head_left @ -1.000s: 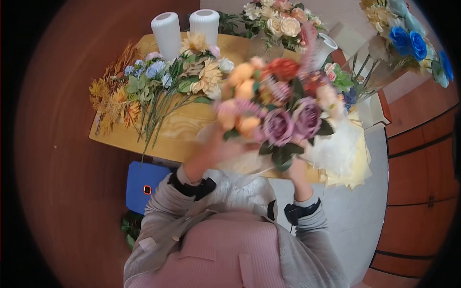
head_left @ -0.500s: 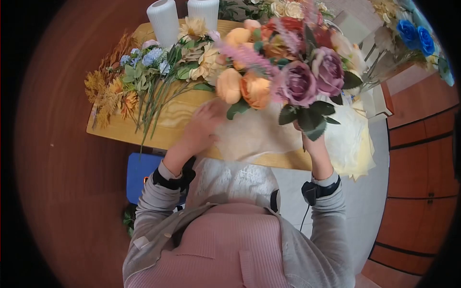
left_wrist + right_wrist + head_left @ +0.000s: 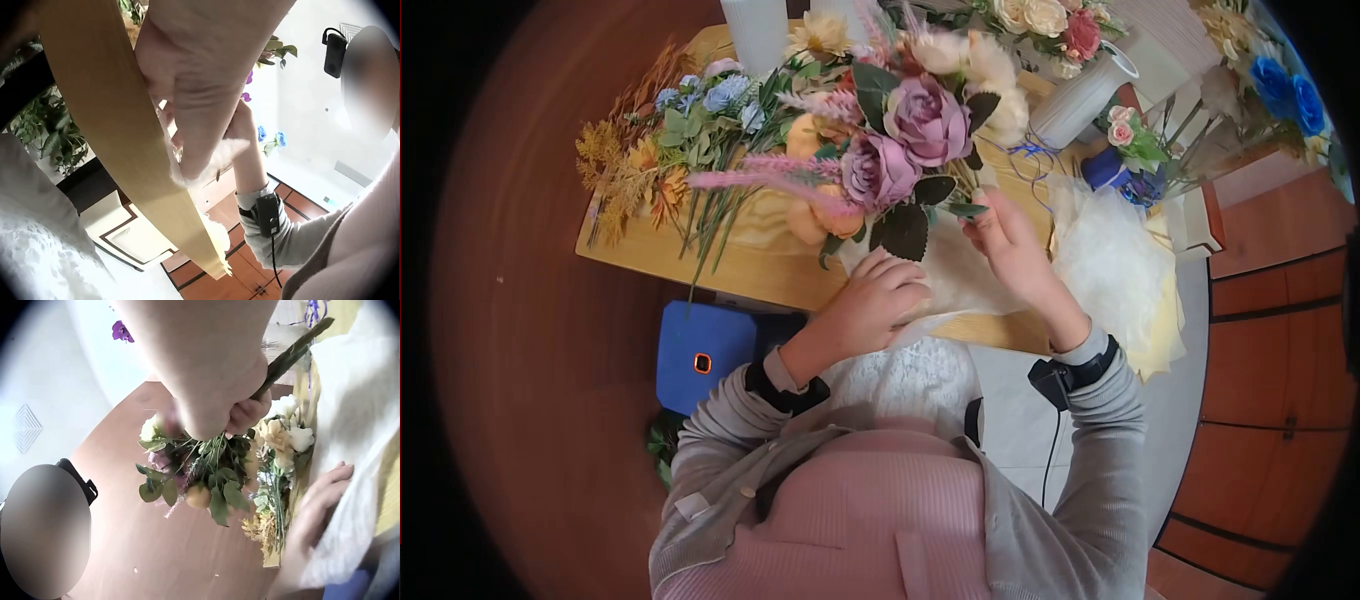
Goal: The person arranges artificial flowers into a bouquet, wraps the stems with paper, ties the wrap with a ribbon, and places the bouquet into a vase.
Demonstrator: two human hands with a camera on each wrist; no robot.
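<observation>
My right hand point(image 3: 1015, 250) grips a mixed bouquet of artificial flowers point(image 3: 915, 125) by its gathered stems point(image 3: 294, 356). The bouquet tilts to the left over the table, with purple roses, orange blooms, pink sprigs and dark leaves. In the right wrist view its heads hang below the fist. At the table's front edge my left hand point(image 3: 870, 305) pinches a thin whitish wrapping sheet point(image 3: 970, 270), its thumb partly covered by the sheet in the left wrist view. That sheet lies under the bouquet.
Loose flower stems point(image 3: 725, 185) lie on the table's left side. White vases point(image 3: 755, 35) stand at the back, with another tipped vase point(image 3: 1085, 95) at right. Blue ribbon point(image 3: 1032, 155) and more wrapping sheets point(image 3: 1110, 260) are on the right. A blue stool point(image 3: 700, 350) is below left.
The bouquet has swung to the right, then back left, and now leans leftward in the right hand. The left hand has come off the table's middle-left to the sheet's front edge.
</observation>
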